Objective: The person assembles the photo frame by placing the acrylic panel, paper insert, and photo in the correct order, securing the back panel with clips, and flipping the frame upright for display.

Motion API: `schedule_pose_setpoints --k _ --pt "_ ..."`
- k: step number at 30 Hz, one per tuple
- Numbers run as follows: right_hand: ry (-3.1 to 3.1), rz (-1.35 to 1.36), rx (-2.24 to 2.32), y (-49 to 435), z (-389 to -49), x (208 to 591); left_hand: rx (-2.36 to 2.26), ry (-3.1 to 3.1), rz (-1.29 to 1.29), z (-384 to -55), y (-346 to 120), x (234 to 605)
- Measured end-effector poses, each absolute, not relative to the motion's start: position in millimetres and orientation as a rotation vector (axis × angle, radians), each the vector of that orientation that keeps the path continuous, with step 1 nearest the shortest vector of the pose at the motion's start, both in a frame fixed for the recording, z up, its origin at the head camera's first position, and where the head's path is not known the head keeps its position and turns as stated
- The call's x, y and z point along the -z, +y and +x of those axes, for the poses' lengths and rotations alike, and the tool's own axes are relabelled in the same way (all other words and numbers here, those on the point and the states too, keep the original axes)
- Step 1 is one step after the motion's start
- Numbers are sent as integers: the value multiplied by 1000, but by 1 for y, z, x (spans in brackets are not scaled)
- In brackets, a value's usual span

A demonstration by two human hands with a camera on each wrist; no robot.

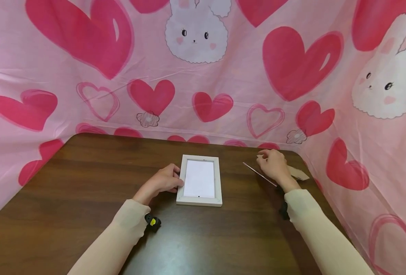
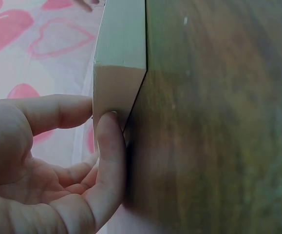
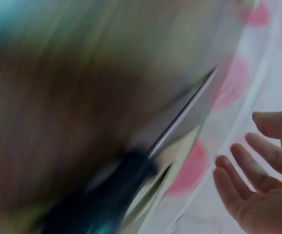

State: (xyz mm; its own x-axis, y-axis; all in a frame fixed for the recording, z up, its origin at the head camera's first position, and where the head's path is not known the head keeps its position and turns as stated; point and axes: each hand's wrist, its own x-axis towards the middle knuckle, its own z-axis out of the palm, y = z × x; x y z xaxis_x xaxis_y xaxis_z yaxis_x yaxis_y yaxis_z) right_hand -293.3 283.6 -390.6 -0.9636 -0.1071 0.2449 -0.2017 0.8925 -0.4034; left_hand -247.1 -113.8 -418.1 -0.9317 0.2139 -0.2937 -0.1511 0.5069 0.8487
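A white picture frame (image 1: 181, 194) lies flat on the table with a blank white panel (image 1: 199, 178) inside its border. My left hand (image 1: 165, 178) holds the frame's left edge. In the left wrist view, the thumb is at its face and a finger (image 2: 111, 151) lies against its side wall. Over at the far right, my right hand (image 1: 273, 165) hovers with loosely bent fingers (image 3: 257, 175) and nothing between them. Below it lies a tan board (image 1: 298, 173), partly hidden by the hand. A screwdriver (image 3: 179, 117) with a dark handle and thin metal shaft lies beside the board.
The brown wooden table (image 1: 86, 198) ends at a pink cloth (image 1: 178, 84) printed with hearts and rabbits, hanging behind it and along both sides. Dark wrist cameras (image 1: 152, 221) sit at both cuffs.
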Motion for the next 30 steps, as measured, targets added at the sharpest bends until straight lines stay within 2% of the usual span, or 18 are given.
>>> schedule_pose_setpoints --k 6,12,30 --pt "-2853 156 -430 331 -300 392 -1396 2385 51 -247 -114 417" --pt "-3019 98 -326 359 -304 393 -1396 2378 51 -247 -114 417" --pt "-3250 18 -240 381 -301 411 -1387 2382 46 -247 -115 416"
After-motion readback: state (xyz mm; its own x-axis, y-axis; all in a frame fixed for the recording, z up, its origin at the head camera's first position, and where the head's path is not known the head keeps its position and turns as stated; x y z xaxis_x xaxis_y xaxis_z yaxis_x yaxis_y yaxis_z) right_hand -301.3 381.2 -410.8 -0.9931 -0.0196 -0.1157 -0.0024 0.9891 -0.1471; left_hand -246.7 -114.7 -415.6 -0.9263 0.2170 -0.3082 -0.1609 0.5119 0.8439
